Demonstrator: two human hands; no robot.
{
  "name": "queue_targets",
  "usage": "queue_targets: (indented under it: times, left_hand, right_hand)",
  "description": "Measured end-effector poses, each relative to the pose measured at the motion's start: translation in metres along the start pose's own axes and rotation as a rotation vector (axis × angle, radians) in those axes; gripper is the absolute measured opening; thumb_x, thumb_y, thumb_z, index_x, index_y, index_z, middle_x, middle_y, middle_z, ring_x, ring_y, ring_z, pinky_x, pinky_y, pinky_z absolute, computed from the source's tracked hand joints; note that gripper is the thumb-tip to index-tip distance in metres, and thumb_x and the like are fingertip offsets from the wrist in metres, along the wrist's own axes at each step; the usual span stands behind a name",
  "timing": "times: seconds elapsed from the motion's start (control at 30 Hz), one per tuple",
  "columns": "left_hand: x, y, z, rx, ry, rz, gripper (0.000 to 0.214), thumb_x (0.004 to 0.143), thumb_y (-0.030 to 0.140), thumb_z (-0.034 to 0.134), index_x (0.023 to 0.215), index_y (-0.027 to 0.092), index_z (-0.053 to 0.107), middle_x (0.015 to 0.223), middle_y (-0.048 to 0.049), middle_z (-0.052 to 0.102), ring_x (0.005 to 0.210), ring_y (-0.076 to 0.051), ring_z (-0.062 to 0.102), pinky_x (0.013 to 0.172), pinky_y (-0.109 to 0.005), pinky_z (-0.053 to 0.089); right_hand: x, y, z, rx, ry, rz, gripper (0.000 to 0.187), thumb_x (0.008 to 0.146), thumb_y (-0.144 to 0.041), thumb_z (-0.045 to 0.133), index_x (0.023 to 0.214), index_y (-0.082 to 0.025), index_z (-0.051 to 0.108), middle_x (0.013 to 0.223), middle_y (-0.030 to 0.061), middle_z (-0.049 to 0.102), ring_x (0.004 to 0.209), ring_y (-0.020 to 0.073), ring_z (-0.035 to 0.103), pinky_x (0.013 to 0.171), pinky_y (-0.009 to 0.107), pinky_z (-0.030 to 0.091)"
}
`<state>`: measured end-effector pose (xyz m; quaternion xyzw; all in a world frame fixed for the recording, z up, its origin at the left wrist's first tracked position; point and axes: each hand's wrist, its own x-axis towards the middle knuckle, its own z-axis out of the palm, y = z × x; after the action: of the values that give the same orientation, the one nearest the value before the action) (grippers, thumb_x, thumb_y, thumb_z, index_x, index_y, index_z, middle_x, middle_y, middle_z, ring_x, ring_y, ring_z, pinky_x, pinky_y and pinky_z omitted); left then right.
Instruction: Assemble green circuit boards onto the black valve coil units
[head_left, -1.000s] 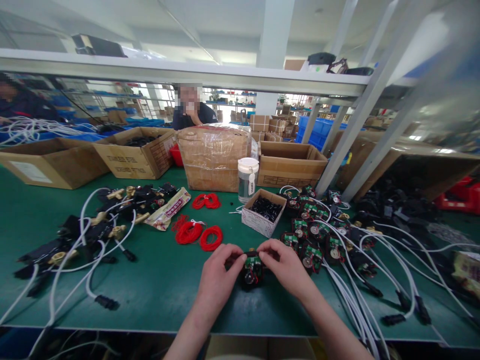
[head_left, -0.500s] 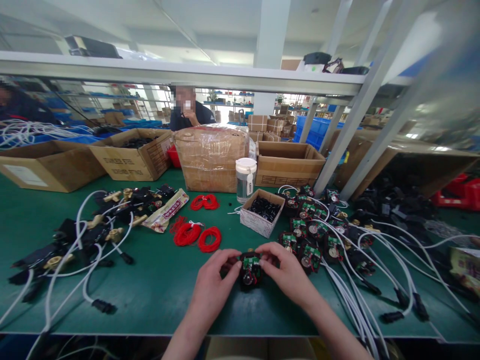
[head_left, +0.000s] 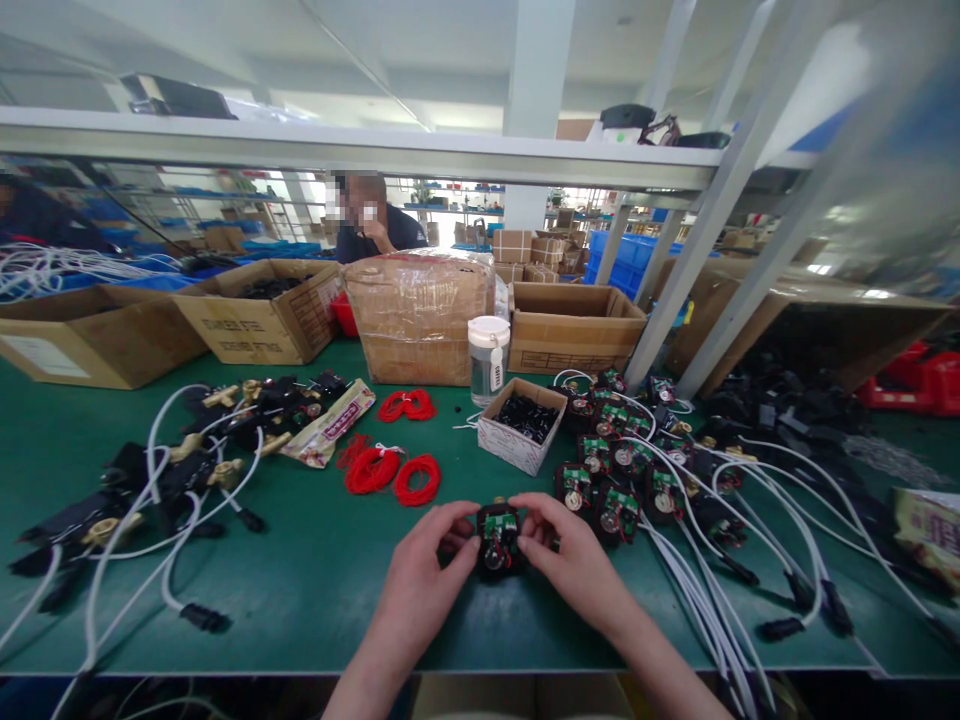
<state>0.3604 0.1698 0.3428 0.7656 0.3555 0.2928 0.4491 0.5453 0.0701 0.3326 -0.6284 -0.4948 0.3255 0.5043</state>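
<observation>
Between my two hands, just above or on the green table, is a black housing with a green circuit board, red wires and a round metal part. My left hand pinches its left side with thumb and fingers. From the other side my right hand grips the right edge, thumb toward the board. A brass fitting shows at the top of the housing. To the right lie several similar units with open circuit boards and white cables. Whether the held unit rests on the table, I cannot tell.
Left are black units with brass fittings and white cables. Red wire coils, a snack packet, a small box of black parts and a lidded cup lie ahead. Cardboard boxes line the back; a person sits beyond.
The view has shifted very slightly. Both hands stay on the circuit board housing, with the right fingers moved a little along its edge.
</observation>
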Motion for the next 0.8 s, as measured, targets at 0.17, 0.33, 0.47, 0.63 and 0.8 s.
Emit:
queue_targets:
  times: [0.17, 0.33, 0.47, 0.63, 0.8]
  left_hand:
    - [-0.002, -0.004, 0.002, -0.023, -0.015, -0.011, 0.034, 0.083, 0.022, 0.06, 0.116, 0.027, 0.068, 0.098, -0.0004, 0.071, 0.083, -0.017, 0.069, 0.082, -0.033, 0.056]
    - [-0.003, -0.003, 0.001, -0.028, -0.03, -0.035, 0.039, 0.081, 0.02, 0.06, 0.118, 0.026, 0.066, 0.1, -0.0012, 0.071, 0.082, -0.018, 0.07, 0.083, -0.034, 0.056]
    - [-0.005, -0.002, 0.001, -0.027, -0.036, -0.052, 0.042, 0.079, 0.019, 0.06, 0.12, 0.025, 0.064, 0.101, -0.0017, 0.071, 0.082, -0.018, 0.07, 0.082, -0.034, 0.056]
    - [-0.005, -0.001, 0.003, -0.036, -0.037, -0.058, 0.044, 0.078, 0.019, 0.06, 0.122, 0.025, 0.063, 0.102, -0.0021, 0.072, 0.082, -0.018, 0.071, 0.082, -0.035, 0.056]
    - [-0.007, -0.002, 0.007, -0.058, -0.024, -0.076, 0.047, 0.076, 0.021, 0.061, 0.123, 0.024, 0.062, 0.101, -0.0029, 0.072, 0.08, -0.019, 0.071, 0.08, -0.036, 0.057]
  right_hand:
    - [-0.005, 0.004, 0.002, -0.005, 0.014, -0.006, 0.049, 0.082, -0.01, 0.057, 0.127, -0.029, 0.063, 0.09, -0.0023, 0.06, 0.076, 0.0151, 0.056, 0.07, 0.029, 0.045]
    - [-0.008, 0.005, 0.004, -0.054, 0.018, -0.012, 0.056, 0.08, -0.006, 0.057, 0.13, -0.031, 0.061, 0.093, -0.0018, 0.06, 0.079, 0.0155, 0.058, 0.071, 0.029, 0.046]
    - [-0.011, 0.006, 0.005, -0.096, 0.019, -0.023, 0.06, 0.081, -0.005, 0.058, 0.134, -0.033, 0.058, 0.097, -0.0012, 0.058, 0.084, 0.0163, 0.058, 0.075, 0.03, 0.047]
    - [-0.013, 0.008, 0.007, -0.138, 0.03, -0.013, 0.066, 0.079, -0.003, 0.059, 0.137, -0.035, 0.056, 0.1, -0.001, 0.058, 0.088, 0.0172, 0.058, 0.078, 0.031, 0.048]
    - [-0.016, 0.008, 0.011, -0.178, 0.05, -0.013, 0.07, 0.077, -0.002, 0.059, 0.139, -0.035, 0.053, 0.105, 0.0001, 0.058, 0.091, 0.0182, 0.057, 0.08, 0.032, 0.049]
